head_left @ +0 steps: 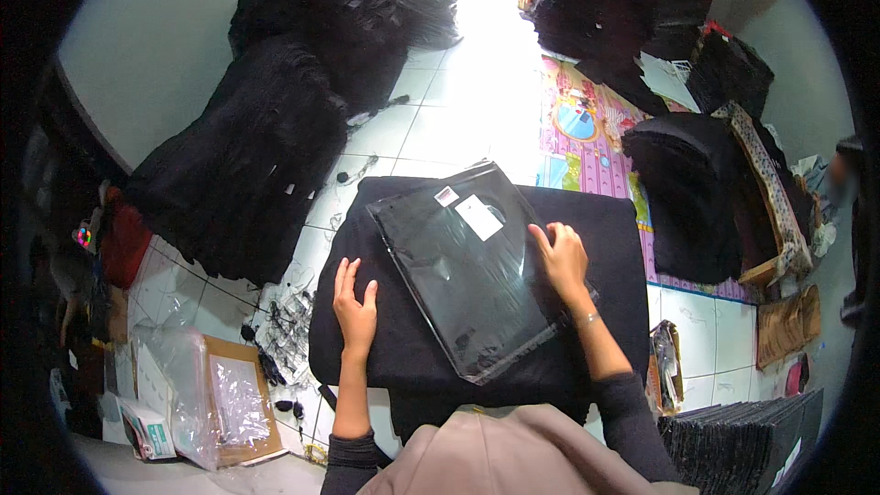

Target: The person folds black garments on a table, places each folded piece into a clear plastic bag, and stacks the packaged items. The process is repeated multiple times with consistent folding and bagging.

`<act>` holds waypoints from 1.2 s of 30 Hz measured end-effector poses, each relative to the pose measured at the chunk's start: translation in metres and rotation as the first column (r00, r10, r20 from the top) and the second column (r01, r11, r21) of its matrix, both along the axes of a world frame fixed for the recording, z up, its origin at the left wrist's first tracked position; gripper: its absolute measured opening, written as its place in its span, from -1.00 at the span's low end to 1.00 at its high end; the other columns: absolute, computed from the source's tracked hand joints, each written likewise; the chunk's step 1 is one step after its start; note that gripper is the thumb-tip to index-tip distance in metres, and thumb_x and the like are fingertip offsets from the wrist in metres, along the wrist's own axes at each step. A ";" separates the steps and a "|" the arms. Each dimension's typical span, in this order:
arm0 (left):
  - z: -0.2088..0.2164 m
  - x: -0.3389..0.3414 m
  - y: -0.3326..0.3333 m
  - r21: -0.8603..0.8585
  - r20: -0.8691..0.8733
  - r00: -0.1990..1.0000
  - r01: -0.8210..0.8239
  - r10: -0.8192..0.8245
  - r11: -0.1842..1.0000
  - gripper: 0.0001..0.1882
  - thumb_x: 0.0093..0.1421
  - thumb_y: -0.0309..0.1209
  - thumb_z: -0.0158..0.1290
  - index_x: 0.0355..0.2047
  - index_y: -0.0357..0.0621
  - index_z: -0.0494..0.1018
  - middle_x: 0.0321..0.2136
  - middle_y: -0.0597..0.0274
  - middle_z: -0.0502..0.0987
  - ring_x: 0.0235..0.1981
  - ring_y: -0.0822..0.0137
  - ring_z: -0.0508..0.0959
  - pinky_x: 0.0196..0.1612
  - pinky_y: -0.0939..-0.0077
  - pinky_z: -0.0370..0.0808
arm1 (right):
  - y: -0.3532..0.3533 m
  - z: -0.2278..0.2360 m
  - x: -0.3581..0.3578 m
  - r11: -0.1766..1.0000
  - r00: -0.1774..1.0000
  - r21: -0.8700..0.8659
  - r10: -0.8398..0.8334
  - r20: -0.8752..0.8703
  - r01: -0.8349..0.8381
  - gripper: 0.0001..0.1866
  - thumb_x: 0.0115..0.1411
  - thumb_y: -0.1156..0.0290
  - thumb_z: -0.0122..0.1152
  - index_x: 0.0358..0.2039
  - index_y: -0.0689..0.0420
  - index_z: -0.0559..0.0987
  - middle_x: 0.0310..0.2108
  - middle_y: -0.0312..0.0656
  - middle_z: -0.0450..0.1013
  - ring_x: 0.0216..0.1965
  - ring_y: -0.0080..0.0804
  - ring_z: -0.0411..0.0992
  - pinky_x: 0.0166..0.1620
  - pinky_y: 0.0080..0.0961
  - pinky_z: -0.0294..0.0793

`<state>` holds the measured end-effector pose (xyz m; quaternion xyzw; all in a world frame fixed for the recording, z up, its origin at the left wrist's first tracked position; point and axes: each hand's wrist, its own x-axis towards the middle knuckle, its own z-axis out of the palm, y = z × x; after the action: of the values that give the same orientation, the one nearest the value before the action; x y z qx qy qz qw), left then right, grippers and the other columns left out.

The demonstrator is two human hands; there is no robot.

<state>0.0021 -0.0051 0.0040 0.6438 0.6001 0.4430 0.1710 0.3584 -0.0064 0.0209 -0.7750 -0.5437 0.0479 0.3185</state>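
A flat black garment in a clear plastic bag (458,284) lies tilted on a low table covered in black cloth (596,220). Near its far end, a white tag (479,217) and a smaller white sticker (446,195) show. My right hand (562,261) rests at the bag's right edge, fingers spread, thumb toward the plastic. To the left of the bag, my left hand (355,307) is held over the black cloth with its fingers stretched out, apart from the bag. Neither hand grips anything.
Large heaps of black cloth (247,147) stand at the left, with more black cloth (683,192) at the right. A stack of bagged black packs (742,445) sits at the lower right. Clear plastic bags and cardboard (240,394) lie lower left. A colourful mat (596,119) covers floor tiles.
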 end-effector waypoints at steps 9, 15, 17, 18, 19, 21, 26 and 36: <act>-0.004 -0.001 0.002 0.002 0.223 0.975 -0.022 0.021 1.000 -0.59 0.14 -0.60 0.11 0.04 -0.34 0.41 0.12 -0.05 0.36 0.08 0.10 0.47 0.15 0.30 0.44 | 0.037 0.175 -0.020 0.845 0.887 0.489 -0.042 0.459 -0.213 -0.75 0.09 0.22 0.33 -0.50 0.15 0.59 -0.49 -0.13 0.47 -0.42 -0.10 0.49 -0.37 -0.24 0.43; -0.001 0.004 0.002 0.012 0.212 0.977 -0.021 0.018 1.000 -0.59 0.15 -0.63 0.09 0.05 -0.32 0.41 0.09 -0.01 0.39 0.07 0.13 0.48 0.13 0.34 0.46 | -0.034 0.181 -0.068 0.909 0.793 0.393 -0.133 0.594 -0.142 -0.78 0.09 0.22 0.28 -0.48 0.08 0.50 -0.49 -0.20 0.39 -0.40 -0.24 0.46 -0.40 -0.32 0.46; 0.005 0.007 -0.002 -0.024 0.285 0.957 -0.046 0.051 0.999 -0.58 0.15 -0.63 0.09 0.06 -0.31 0.40 0.08 0.01 0.40 0.05 0.14 0.49 0.12 0.35 0.47 | -0.063 0.154 -0.093 0.997 0.791 0.068 -0.005 0.612 -0.047 -0.76 0.13 0.16 0.22 -0.46 0.06 0.47 -0.49 -0.18 0.42 -0.40 -0.26 0.49 -0.39 -0.35 0.48; 0.008 0.011 -0.007 0.061 0.282 0.958 -0.066 0.046 0.996 -0.64 0.13 -0.65 0.10 -0.03 -0.30 0.45 -0.01 0.03 0.46 -0.02 0.11 0.53 0.05 0.29 0.49 | -0.082 0.140 -0.101 0.977 0.821 -0.111 0.213 0.530 -0.181 -0.75 0.15 0.15 0.20 -0.42 0.07 0.49 -0.47 -0.17 0.45 -0.39 -0.25 0.50 -0.37 -0.35 0.50; 0.011 0.015 -0.014 0.172 0.157 0.988 -0.034 0.007 0.985 -0.67 0.12 -0.65 0.11 -0.06 -0.28 0.47 -0.04 0.03 0.48 -0.04 0.11 0.54 0.03 0.28 0.49 | -0.097 0.126 -0.103 0.877 0.833 -0.382 0.430 0.349 -0.292 -0.73 0.17 0.13 0.18 -0.38 0.09 0.50 -0.45 -0.16 0.48 -0.37 -0.23 0.52 -0.35 -0.35 0.51; 0.019 0.024 -0.033 0.310 -0.109 0.994 0.058 -0.025 0.949 -0.72 0.11 -0.64 0.12 -0.14 -0.26 0.50 -0.11 0.03 0.51 -0.10 0.11 0.55 -0.02 0.25 0.50 | -0.109 0.101 -0.076 0.884 0.849 -0.340 0.428 0.310 -0.321 -0.70 0.17 0.13 0.19 -0.32 0.12 0.52 -0.43 -0.15 0.52 -0.37 -0.22 0.54 -0.33 -0.33 0.52; 0.015 0.083 -0.109 0.268 -0.233 0.697 0.717 -0.678 0.644 -0.63 0.06 -0.39 0.22 -0.08 -0.04 0.52 -0.05 0.13 0.49 -0.01 0.19 0.50 0.09 0.25 0.40 | -0.104 0.041 0.007 0.979 0.860 -0.204 0.103 0.500 0.001 -0.37 0.26 0.00 0.03 0.20 0.18 0.35 0.20 0.09 0.28 0.18 0.11 0.23 0.17 0.05 0.20; -0.024 0.102 -0.144 0.415 -0.316 0.709 0.700 -0.630 0.580 -0.75 0.22 -0.41 -0.01 -0.14 -0.04 0.58 -0.11 0.29 0.62 0.01 0.35 0.57 0.22 0.29 0.33 | -0.033 0.076 -0.036 0.874 0.855 -0.151 0.484 0.188 -0.462 -0.43 0.29 0.02 0.03 0.22 0.04 0.35 0.21 -0.04 0.30 0.19 0.00 0.30 0.15 -0.08 0.32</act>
<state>0.1039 -0.1496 -0.0204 0.8704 0.1854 0.4430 0.1086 0.3223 -0.0397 0.0969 -0.6330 -0.7462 0.0660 0.1954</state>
